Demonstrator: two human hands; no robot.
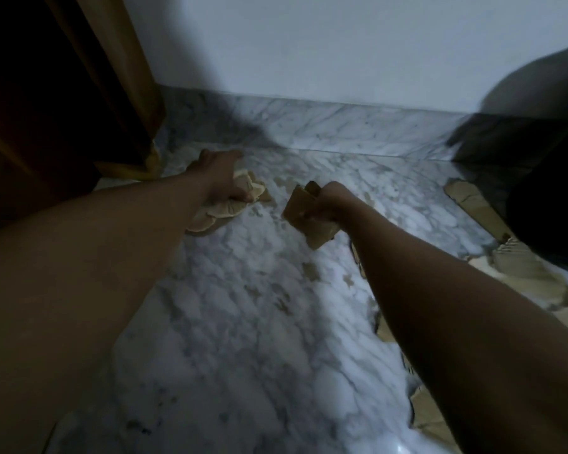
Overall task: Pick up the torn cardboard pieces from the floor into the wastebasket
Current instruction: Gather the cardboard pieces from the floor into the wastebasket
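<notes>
My left hand (225,180) reaches out over the marble floor and grips a bunch of pale torn cardboard pieces (223,209), with the index finger stretched forward. My right hand (330,201) holds a stack of brown torn cardboard pieces (300,211) above the floor, fingers curled round it. More torn cardboard (473,201) lies on the floor at the right, running along the dark wastebasket (545,204) at the right edge. Small scraps (310,270) dot the floor between my arms.
A dark wooden door and its frame (79,93) stand at the left. A white wall (309,44) with a marble skirting (341,126) closes off the far side. Further cardboard pieces (427,417) show beneath my right forearm.
</notes>
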